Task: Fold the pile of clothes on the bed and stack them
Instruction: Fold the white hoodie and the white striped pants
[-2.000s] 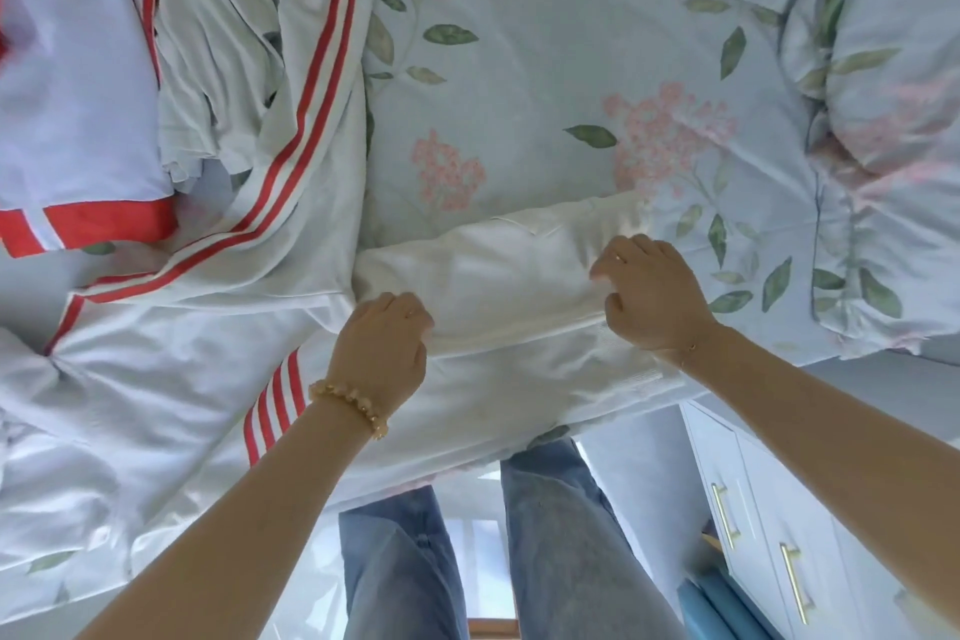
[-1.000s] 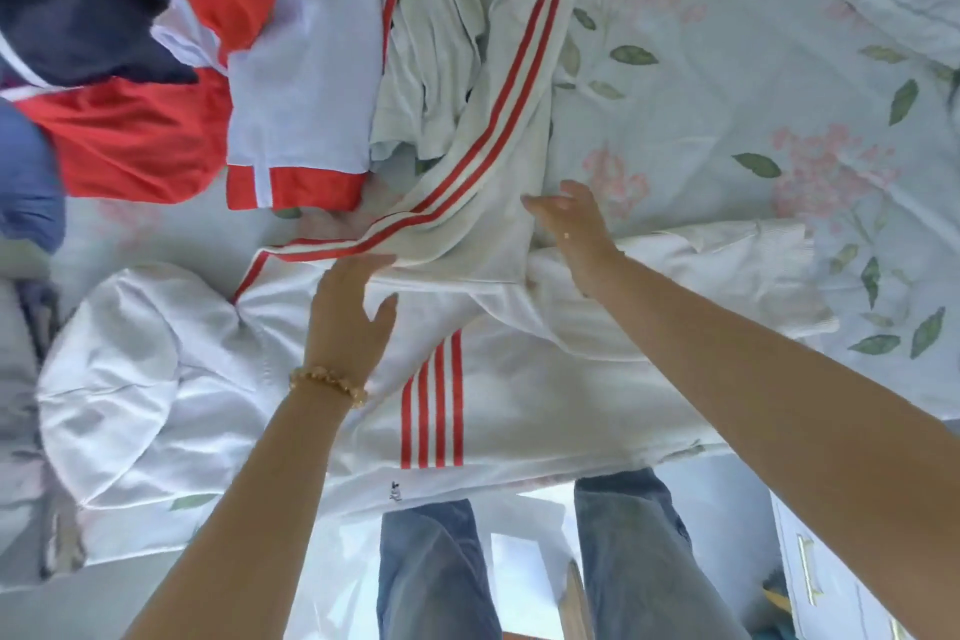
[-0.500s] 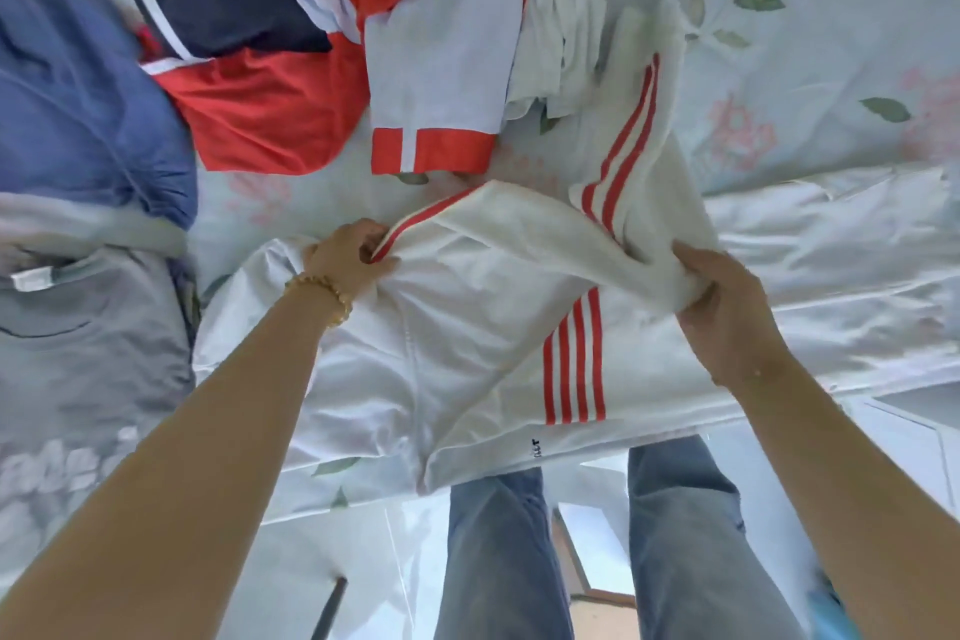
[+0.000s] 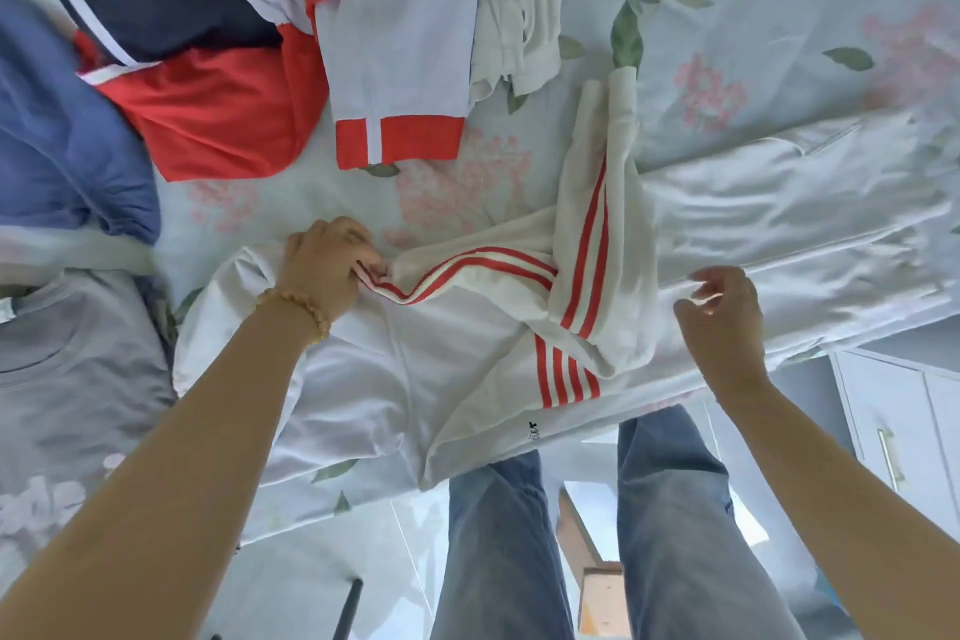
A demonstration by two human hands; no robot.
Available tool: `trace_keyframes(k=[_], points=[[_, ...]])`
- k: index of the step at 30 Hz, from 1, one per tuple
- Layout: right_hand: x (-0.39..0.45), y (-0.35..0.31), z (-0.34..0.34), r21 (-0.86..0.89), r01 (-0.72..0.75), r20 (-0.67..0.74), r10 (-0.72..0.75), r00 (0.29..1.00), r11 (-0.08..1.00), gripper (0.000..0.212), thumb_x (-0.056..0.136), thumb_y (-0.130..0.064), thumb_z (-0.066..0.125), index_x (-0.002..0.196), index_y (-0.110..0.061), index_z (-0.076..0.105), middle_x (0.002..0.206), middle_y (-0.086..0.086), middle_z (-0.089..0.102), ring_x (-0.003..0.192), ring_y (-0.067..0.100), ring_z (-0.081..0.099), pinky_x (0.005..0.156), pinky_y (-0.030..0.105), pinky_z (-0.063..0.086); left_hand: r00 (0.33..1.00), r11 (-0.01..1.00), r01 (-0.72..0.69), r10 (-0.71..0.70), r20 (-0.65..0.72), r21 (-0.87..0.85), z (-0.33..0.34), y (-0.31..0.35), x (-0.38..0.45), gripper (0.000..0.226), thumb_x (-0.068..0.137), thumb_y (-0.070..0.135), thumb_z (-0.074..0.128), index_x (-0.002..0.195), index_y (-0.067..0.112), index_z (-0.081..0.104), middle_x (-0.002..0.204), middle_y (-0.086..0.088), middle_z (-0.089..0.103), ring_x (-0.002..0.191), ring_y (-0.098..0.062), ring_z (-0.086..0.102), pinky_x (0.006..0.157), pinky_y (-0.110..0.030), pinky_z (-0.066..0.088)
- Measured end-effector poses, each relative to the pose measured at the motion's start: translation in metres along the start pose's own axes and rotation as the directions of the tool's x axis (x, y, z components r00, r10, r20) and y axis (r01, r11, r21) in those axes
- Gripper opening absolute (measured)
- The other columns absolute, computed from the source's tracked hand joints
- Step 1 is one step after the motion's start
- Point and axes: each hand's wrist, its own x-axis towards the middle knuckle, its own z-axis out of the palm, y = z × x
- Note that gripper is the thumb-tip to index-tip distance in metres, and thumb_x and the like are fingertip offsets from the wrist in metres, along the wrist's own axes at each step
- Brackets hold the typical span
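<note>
A white hooded jacket with red triple stripes (image 4: pixel 415 379) lies spread at the near edge of the floral-print bed sheet (image 4: pixel 753 16), one striped sleeve (image 4: pixel 597 234) folded across its body. The left hand (image 4: pixel 327 265) pinches that sleeve at its left end; the right hand (image 4: pixel 722 322) hovers just right of the fold. Behind lies a red, white and navy jacket (image 4: pixel 260 68), a blue garment (image 4: pixel 57 146) left of it, and a grey printed T-shirt (image 4: pixel 67 379) at near left.

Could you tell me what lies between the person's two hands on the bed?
In the head view, the white jacket's red-striped sleeve lies folded between the left hand and the right hand.
</note>
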Motion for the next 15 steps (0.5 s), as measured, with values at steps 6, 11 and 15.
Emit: trace_keyframes(k=[6, 11, 15], points=[[0.068, -0.064, 0.013, 0.084, 0.132, 0.064, -0.137, 0.988, 0.988, 0.054, 0.085, -0.038, 0.07, 0.128, -0.013, 0.049, 0.119, 0.005, 0.054, 0.104, 0.02, 0.055, 0.092, 0.033, 0.047, 0.962, 0.959, -0.27, 0.272, 0.014, -0.089, 0.016, 0.075, -0.014, 0.074, 0.071, 0.015, 0.074, 0.139, 0.025, 0.045, 0.143, 0.002, 0.044, 0.132, -0.023, 0.039, 0.113, -0.045, 0.015], [0.122, -0.108, 0.042, 0.114, -0.056, 0.208, 0.032, 0.978, 0.992, 0.079, 0.077, -0.057, 0.072, 0.135, -0.013, 0.042, 0.121, 0.002, 0.055, 0.107, 0.021, 0.056, 0.087, 0.03, 0.048, 0.966, 0.968, -0.218, 0.232, 0.117, -0.125, 0.032, 0.118, 0.002, 0.073, 0.079, 0.047, 0.072, 0.142, 0.027, 0.04, 0.136, 0.006, 0.051, 0.126, -0.018, 0.047, 0.111, -0.04, 0.024], [0.132, -0.117, 0.044, 0.29, -0.128, 0.255, 0.053, 0.966, 0.949, 0.02, 0.081, -0.028, 0.068, 0.079, -0.015, 0.053, 0.074, -0.001, 0.052, 0.074, 0.02, 0.049, 0.059, 0.023, 0.039, 0.954, 0.954, -0.19, 0.235, 0.185, -0.23, 0.03, 0.13, 0.006, 0.025, 0.079, 0.043, 0.074, 0.094, 0.025, 0.065, 0.087, 0.01, 0.066, 0.09, -0.018, 0.063, 0.089, -0.035, 0.042]])
